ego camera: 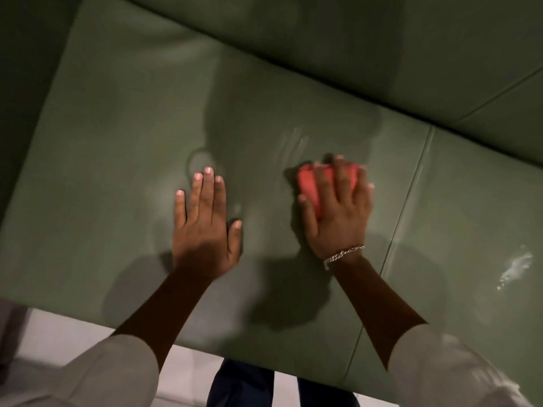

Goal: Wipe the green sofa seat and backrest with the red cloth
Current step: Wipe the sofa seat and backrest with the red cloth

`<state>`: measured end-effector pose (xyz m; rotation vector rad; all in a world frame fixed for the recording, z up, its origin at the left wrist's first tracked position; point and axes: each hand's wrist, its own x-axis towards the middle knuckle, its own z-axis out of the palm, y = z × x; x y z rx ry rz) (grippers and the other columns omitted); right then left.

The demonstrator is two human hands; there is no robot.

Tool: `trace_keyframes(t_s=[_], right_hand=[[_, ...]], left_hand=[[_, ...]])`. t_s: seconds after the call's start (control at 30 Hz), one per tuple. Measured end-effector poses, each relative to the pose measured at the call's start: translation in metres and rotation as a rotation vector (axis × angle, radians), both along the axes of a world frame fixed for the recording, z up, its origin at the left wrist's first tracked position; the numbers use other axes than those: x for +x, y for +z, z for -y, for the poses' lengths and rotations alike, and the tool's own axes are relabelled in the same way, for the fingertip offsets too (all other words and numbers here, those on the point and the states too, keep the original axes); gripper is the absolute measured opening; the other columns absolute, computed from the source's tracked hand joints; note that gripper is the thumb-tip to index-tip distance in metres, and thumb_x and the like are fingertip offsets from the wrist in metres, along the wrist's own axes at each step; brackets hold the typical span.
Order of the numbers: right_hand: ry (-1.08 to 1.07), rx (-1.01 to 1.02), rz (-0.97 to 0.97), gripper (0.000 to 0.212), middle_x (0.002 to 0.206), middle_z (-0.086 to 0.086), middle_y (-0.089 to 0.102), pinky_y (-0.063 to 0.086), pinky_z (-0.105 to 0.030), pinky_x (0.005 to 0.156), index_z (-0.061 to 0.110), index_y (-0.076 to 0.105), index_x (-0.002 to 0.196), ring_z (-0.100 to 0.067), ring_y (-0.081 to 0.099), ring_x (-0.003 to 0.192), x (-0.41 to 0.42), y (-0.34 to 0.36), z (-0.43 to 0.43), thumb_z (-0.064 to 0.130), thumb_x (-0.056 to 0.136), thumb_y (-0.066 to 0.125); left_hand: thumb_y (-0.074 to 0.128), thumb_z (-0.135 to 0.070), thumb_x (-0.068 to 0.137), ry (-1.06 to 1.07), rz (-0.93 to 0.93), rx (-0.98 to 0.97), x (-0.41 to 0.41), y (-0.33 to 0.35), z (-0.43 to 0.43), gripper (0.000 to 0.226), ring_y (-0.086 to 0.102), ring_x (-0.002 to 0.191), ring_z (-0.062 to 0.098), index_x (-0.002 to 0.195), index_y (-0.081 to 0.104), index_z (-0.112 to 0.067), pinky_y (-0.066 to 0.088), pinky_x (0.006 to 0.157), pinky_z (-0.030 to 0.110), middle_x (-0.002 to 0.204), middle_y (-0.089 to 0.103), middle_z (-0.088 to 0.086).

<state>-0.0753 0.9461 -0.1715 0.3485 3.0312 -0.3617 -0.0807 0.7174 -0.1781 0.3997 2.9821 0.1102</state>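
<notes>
The green sofa seat (123, 160) fills most of the view, with the backrest (367, 48) running along the top. My right hand (338, 212) presses flat on a folded red cloth (308, 186) in the middle of the seat cushion; the cloth shows only past my thumb and between my fingers. My left hand (202, 227) lies flat on the seat to the left of the cloth, fingers spread, holding nothing. Faint wet streaks show just beyond the cloth.
A seam (411, 189) splits the seat into two cushions right of my right hand. A shiny wet patch (517, 265) glints on the right cushion. The pale floor (73, 336) and my dark trouser legs (244, 386) lie below the sofa's front edge.
</notes>
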Motion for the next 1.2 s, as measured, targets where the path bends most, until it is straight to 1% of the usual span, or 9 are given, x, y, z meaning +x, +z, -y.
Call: trace_keyframes(t_s=[0.07,0.17,0.27,0.37,0.43,0.53,0.83,0.93,1.2], right_hand=[[-0.247,-0.025,0.000,0.061,0.164,-0.006,0.023,0.024,-0.065,0.118,0.034,0.027,0.149,-0.047,0.016,0.148,-0.016,0.004,-0.002,0.059,0.094,0.036],[0.157,0.025,0.013,0.060,0.163,-0.006,0.027,0.022,-0.062,0.119,0.034,0.031,0.148,-0.047,0.018,0.148,-0.021,0.002,0.001,0.057,0.094,0.038],[0.031,-0.020,0.008,0.059,0.163,-0.008,0.026,0.022,-0.064,0.119,0.033,0.029,0.149,-0.048,0.017,0.148,-0.041,0.006,-0.004,0.056,0.094,0.036],[0.403,0.045,0.031,0.058,0.161,-0.012,0.030,0.024,-0.066,0.118,0.029,0.031,0.149,-0.051,0.021,0.146,-0.054,0.000,-0.017,0.053,0.096,0.036],[0.232,0.039,0.032,0.058,0.161,-0.014,0.028,0.020,-0.066,0.120,0.028,0.030,0.149,-0.051,0.020,0.146,-0.071,0.007,-0.021,0.052,0.096,0.037],[0.423,0.056,0.063,0.058,0.161,-0.012,0.029,0.022,-0.062,0.120,0.031,0.027,0.150,-0.049,0.021,0.146,-0.080,0.006,-0.011,0.053,0.097,0.034],[0.296,-0.001,0.071,0.055,0.158,-0.006,0.037,0.022,-0.057,0.120,0.031,0.037,0.146,-0.044,0.027,0.146,-0.099,0.017,0.022,0.050,0.094,0.037],[0.479,0.033,0.118,0.055,0.158,-0.006,0.036,0.022,-0.058,0.121,0.032,0.037,0.146,-0.041,0.026,0.146,-0.075,0.015,0.000,0.050,0.094,0.034],[0.206,0.003,0.193,0.055,0.157,-0.011,0.037,0.023,-0.059,0.119,0.027,0.041,0.145,-0.047,0.024,0.145,0.074,0.019,-0.110,0.049,0.094,0.036]], left_hand=[[0.029,-0.044,0.092,0.010,-0.005,-0.036,0.000,-0.001,-0.002,0.078,0.009,0.155,0.031,0.156,0.011,-0.003,0.014,0.124,0.053,0.166,0.013,0.019],[0.029,-0.046,0.092,0.020,-0.011,-0.044,-0.001,-0.002,-0.004,0.079,0.007,0.155,0.030,0.156,0.009,-0.004,0.013,0.125,0.052,0.166,0.011,0.018],[0.027,-0.046,0.093,0.018,-0.013,-0.029,0.000,-0.002,-0.002,0.078,0.006,0.155,0.031,0.156,0.009,-0.003,0.011,0.125,0.051,0.166,0.010,0.019],[0.028,-0.046,0.094,0.026,-0.016,0.003,-0.001,-0.002,-0.004,0.077,0.007,0.155,0.032,0.156,0.010,-0.002,0.008,0.125,0.049,0.166,0.012,0.019],[0.028,-0.047,0.095,0.045,-0.004,0.029,-0.001,-0.002,-0.004,0.077,0.005,0.155,0.032,0.156,0.009,-0.003,0.007,0.125,0.049,0.166,0.011,0.019],[0.027,-0.048,0.094,0.054,0.013,0.050,0.000,-0.003,-0.005,0.078,0.004,0.155,0.031,0.156,0.010,-0.003,0.006,0.125,0.049,0.166,0.009,0.018],[0.025,-0.049,0.095,0.073,0.017,0.029,0.005,-0.003,-0.007,0.078,0.006,0.155,0.035,0.155,0.013,0.000,0.009,0.124,0.055,0.165,0.009,0.021],[0.028,-0.047,0.094,0.074,0.035,-0.034,0.011,0.000,-0.016,0.079,0.007,0.154,0.037,0.154,0.013,0.002,0.010,0.123,0.058,0.165,0.010,0.023],[0.025,-0.053,0.095,-0.130,0.084,0.007,0.053,0.002,-0.108,0.081,0.005,0.155,0.036,0.155,0.013,0.000,0.008,0.123,0.060,0.165,0.008,0.022]])
